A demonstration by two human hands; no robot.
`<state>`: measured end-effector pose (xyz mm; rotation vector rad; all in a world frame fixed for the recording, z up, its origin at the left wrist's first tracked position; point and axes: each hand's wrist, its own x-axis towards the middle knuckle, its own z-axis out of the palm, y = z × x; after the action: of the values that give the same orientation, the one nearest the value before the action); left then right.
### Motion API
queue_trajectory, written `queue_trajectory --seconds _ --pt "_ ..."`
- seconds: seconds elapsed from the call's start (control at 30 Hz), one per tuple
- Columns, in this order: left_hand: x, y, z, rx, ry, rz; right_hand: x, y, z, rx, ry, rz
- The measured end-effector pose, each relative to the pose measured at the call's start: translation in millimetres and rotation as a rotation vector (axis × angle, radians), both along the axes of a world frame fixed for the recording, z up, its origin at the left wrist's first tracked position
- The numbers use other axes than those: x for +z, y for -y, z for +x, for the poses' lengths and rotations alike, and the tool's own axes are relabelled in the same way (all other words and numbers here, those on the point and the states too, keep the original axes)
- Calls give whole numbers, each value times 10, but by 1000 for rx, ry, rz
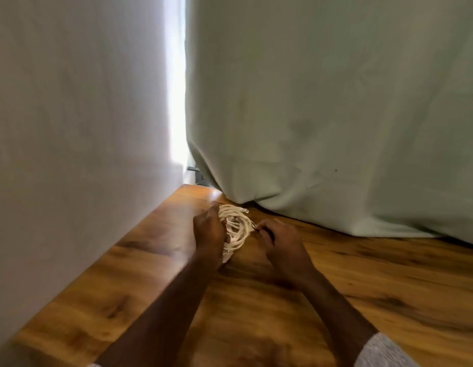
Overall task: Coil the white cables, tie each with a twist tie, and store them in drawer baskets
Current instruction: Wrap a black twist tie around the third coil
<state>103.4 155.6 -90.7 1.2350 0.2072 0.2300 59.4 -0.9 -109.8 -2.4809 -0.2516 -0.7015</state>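
Note:
A coiled white cable is held above the wooden floor, in front of me. My left hand grips the coil from its left side, with the fingers curled through the loops. My right hand is at the coil's right edge and pinches a thin dark twist tie against the strands. A plug end of the cable sticks out at the coil's top right. The lower part of the coil is hidden behind my left hand.
Wooden floor spreads below my arms. A white wall stands on the left. A pale green curtain hangs on the right and drapes onto the floor just behind the cable. Bright light shows in the gap between them.

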Motion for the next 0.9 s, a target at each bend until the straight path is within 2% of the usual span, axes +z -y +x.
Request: queue_trajectory --seconds 0.1,0.17,0.23,0.33,0.43,0.53,0.6,0.67,0.9 --pt "-20 490 -40 -44 60 92 -97 531 -221 -139 45 59" --pt "-13 748 -79 -47 94 236 -141 793 -326 -220 56 144" --pt "4 890 -126 17 141 409 -158 942 -372 -228 29 227" --pt "31 1063 -203 94 325 591 -141 1080 -318 -198 2 277" --pt "95 1273 -237 -6 428 500 -112 1188 -221 -184 72 277" --pt "23 1492 -180 -129 208 172 -132 1333 -242 -200 102 300" --pt "-112 1594 -144 -179 50 67 -123 1458 -315 -228 145 328" --pt "-217 1638 -91 -218 -14 47 -92 1565 -407 -219 198 326" --pt "-177 1588 174 -239 -48 65 13 1639 -550 -96 315 287"
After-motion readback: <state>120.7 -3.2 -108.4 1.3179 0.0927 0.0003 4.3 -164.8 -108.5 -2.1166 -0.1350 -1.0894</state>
